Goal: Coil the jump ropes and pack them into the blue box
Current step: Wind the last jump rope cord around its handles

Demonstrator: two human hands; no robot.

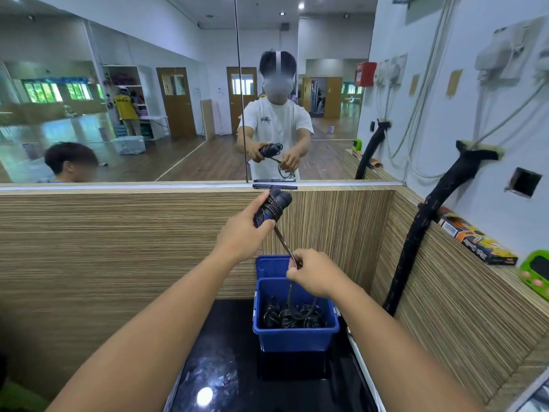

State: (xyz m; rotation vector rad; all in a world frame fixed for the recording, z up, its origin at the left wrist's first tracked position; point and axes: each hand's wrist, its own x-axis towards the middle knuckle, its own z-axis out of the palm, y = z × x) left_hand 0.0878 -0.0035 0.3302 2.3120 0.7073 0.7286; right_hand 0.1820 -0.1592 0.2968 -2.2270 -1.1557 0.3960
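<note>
**One rope part-wound, several already boxed**

Our left hand has its fingers curled round a bundle of dark, blunt-ended jump-rope handles, held up in the air above the box. Our right hand pinches the thin black rope cord between thumb and fingertips, just over the box.

Progress, as we judge it:
- Several turns of cord sit on the handles.
- A taut stretch spans the two hands, and a loose tail drops from the right hand into the open blue plastic box.
- So this rope is partly wound and not packed.
- Some coiled black ropes lie on the box floor; we can't count them.

Orientation:
- The handle bundle's long axis is tilted: low end in the left palm, blunt ends pointing up and away toward the wall mirror.
- The taut cord runs diagonally from the bundle down-right to the pinch.

The box stands on a glossy black countertop, close to the striped wood-grain partition.
</note>
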